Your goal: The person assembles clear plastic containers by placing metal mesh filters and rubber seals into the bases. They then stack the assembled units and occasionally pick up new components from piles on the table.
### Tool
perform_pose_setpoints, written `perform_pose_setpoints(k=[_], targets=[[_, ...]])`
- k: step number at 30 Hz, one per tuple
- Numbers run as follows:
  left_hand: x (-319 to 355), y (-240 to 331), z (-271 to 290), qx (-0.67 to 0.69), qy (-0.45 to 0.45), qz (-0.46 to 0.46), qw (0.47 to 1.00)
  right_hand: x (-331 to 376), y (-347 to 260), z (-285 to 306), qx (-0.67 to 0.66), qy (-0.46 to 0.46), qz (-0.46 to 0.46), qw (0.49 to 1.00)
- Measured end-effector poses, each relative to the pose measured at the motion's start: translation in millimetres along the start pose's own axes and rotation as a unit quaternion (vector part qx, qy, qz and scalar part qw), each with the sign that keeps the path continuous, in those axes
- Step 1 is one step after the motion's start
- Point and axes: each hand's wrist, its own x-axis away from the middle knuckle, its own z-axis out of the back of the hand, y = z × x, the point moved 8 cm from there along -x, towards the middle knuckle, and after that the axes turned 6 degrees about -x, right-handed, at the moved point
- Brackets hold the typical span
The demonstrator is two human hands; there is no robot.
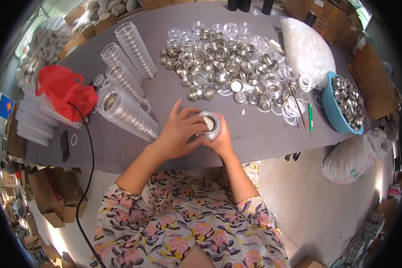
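In front of my body, above the table's near edge, I hold a round clear plastic cap [215, 129] with a perforated metal strainer [208, 123] set inside it. Its open side faces up. My right hand [222, 142] wraps around it from the right and below. From the left, my left hand [179, 133] grips it too, the fingers bent over the rim and touching the metal part; one finger sticks up. My left fingers hide part of the piece. Just left of my hands lie stacks of nested clear caps [129, 116].
A heap of metal rings and caps [228, 62] covers the table's middle. White sealing rings [293, 111], a green pen-like tool [310, 118], a blue basin [332, 111] of metal parts and a white plastic bag [306, 49] are at right. A red bag [67, 89] and black cable [91, 165] are left.
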Motion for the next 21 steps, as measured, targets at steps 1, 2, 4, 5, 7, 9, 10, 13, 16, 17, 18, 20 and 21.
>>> perform_pose_setpoints(k=[1,2,4,5,7,9,10,13,16,17,18,20,21], targets=[[-1,2,0,-0.014,-0.015,-0.003,1.000,0,2,0,-0.009,-0.001,-0.001,1.000],[-1,4,-2,-0.027,-0.031,-0.006,0.999,0,4,0,-0.017,-0.001,-0.002,1.000],[-1,4,-9,-0.026,-0.056,-0.011,0.998,1,7,1,-0.005,-0.005,0.004,1.000],[-1,4,-13,-0.025,-0.069,-0.014,0.997,2,7,2,0.002,-0.006,0.007,1.000],[-3,4,-17,-0.016,-0.096,0.002,0.995,4,4,2,0.012,-0.002,0.007,1.000],[-4,2,-22,-0.011,-0.122,0.012,0.992,6,5,0,0.011,-0.002,0.002,1.000],[-7,0,-23,-0.013,-0.130,0.010,0.991,4,6,1,0.008,-0.002,0.001,1.000],[-6,-3,-24,0.003,-0.112,0.022,0.993,1,5,1,-0.006,-0.001,-0.007,1.000],[3,-4,-28,0.001,-0.053,0.020,0.998,2,5,1,-0.003,0.000,0.005,1.000],[5,-5,-27,-0.004,-0.030,0.017,0.999,1,6,1,0.002,0.000,0.013,1.000],[6,-9,-22,0.013,0.014,0.041,0.999,0,6,1,0.012,0.003,0.018,1.000],[9,-16,-9,0.049,0.100,0.094,0.989,0,4,-3,0.029,0.007,0.023,0.999],[11,-17,-3,0.109,0.127,0.109,0.980,3,7,-1,0.037,0.011,0.001,0.999]])
